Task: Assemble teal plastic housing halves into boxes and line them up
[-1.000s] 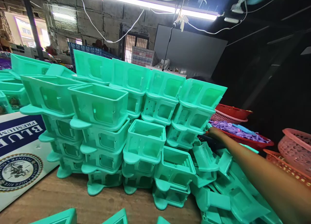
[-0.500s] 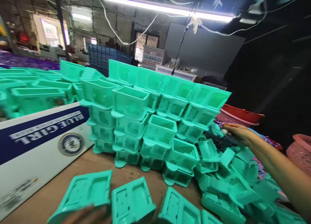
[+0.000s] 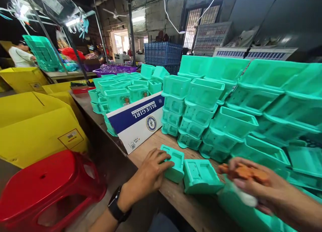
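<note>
A small teal plastic housing [image 3: 173,163] is lying open side up at lower centre; blurred orange pieces [image 3: 243,173] are sitting at lower right.

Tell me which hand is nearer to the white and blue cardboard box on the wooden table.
Left. The left hand rests on a green plastic part just below the white and blue cardboard box. The right hand, holding an orange piece, is far off to its right.

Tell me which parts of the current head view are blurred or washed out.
Head view: the right hand and the orange piece in it are smeared by motion; the left hand on a teal part is sharp; the far doorway is blown out; edges bend.
</note>
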